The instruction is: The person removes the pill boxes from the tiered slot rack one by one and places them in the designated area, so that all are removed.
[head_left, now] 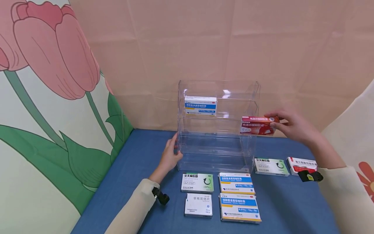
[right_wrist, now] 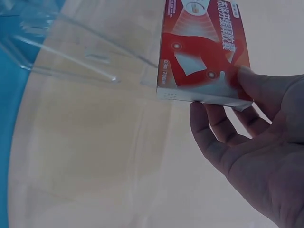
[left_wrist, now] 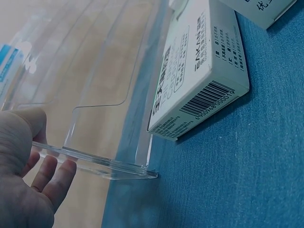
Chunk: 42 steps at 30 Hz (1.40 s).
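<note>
My right hand (head_left: pixel 295 126) pinches a red medicine box (head_left: pixel 257 125) by its right end, thumb in front and fingers behind. The box is at the right side of a clear plastic tiered display rack (head_left: pixel 210 159), around the middle tiers. In the right wrist view the red box (right_wrist: pixel 204 52) shows a figure printed on its front. My left hand (head_left: pixel 169 156) holds the rack's left side edge; in the left wrist view its thumb and fingers (left_wrist: pixel 61 183) lie on either side of the clear panel. A blue-and-white medicine box (head_left: pixel 200 105) stands on an upper tier at the left.
In front of the rack lie a green-and-white box (head_left: pixel 197 182), a white box (head_left: pixel 198 205) and two blue-and-white boxes (head_left: pixel 236 183). Right of the rack are another green-and-white box (head_left: pixel 271 166) and a red-and-white box (head_left: pixel 302 164). A blue cloth (head_left: pixel 117 182) covers the table.
</note>
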### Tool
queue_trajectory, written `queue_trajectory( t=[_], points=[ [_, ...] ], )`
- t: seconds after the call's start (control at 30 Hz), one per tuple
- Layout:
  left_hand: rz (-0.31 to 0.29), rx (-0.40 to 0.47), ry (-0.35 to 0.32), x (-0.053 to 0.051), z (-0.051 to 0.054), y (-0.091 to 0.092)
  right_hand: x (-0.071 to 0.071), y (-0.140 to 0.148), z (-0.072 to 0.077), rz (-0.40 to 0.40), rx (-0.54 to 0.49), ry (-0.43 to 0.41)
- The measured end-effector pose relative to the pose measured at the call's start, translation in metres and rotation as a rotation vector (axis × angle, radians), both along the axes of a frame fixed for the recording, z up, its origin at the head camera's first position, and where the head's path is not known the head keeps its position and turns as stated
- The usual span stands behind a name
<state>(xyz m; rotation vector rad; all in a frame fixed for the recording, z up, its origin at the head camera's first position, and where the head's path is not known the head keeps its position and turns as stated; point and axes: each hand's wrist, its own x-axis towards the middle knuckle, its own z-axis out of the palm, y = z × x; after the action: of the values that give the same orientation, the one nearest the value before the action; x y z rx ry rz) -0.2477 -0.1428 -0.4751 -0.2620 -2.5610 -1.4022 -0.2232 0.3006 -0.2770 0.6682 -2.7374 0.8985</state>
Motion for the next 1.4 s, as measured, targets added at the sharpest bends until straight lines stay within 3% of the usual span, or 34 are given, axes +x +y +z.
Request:
queue_trajectory(
  t=[0.53,0.73,0.97,1.17,1.4],
  points=[
    [0.005,-0.026,0.019,-0.003,-0.003,0.000,0.031,0.052,-0.049,-0.064,0.049,-0.096],
    [0.005,-0.022,0.018,-0.003,-0.004,-0.001,0.044,0.068,-0.070,-0.087,0.090,-0.274],
    [0.002,-0.019,0.017,-0.002,-0.002,0.000,0.055,0.084,-0.095,-0.049,-0.046,-0.466],
    [-0.002,-0.004,0.010,-0.001,-0.001,0.000,0.059,0.097,-0.111,-0.026,-0.096,-0.589],
    [-0.005,0.002,0.016,-0.002,-0.002,-0.001,0.062,0.108,-0.129,0.052,-0.106,-0.664]
  ],
)
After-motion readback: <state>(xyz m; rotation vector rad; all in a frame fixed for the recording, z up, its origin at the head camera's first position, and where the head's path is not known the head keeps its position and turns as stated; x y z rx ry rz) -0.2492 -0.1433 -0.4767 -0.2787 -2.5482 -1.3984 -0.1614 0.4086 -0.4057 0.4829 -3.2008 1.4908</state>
